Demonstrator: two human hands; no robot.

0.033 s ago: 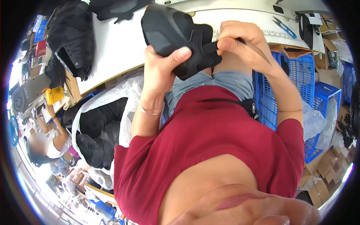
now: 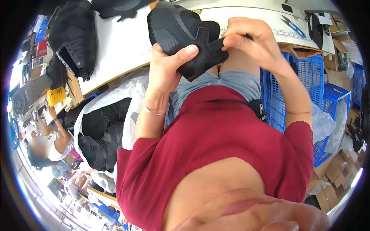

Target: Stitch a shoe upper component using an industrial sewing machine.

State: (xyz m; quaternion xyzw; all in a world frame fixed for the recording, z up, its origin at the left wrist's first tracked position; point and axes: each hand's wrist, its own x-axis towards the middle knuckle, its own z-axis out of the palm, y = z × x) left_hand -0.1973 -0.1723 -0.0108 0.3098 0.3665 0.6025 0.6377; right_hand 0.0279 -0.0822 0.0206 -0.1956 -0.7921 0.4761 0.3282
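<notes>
A black shoe upper (image 2: 175, 29) is held above the front edge of the white work table. My left hand (image 2: 169, 63) is closed round its near side, thumb on top and the other fingers hidden beneath. At the upper's right end, my right hand (image 2: 248, 42) pinches a short black tab (image 2: 216, 45) between thumb and fingers. The underside of the upper does not show.
More black uppers (image 2: 75, 38) are piled on the table's left (image 2: 115, 42). Blue-handled thread snips (image 2: 295, 27) lie at right. Below are an open white bag (image 2: 133, 96) of black pieces and blue crates (image 2: 310, 77). Another person (image 2: 58, 142) works far left.
My right hand has shifted slightly, with the pinched tab now angled a little upward. The upper has tilted slightly in my left hand, which keeps its grip.
</notes>
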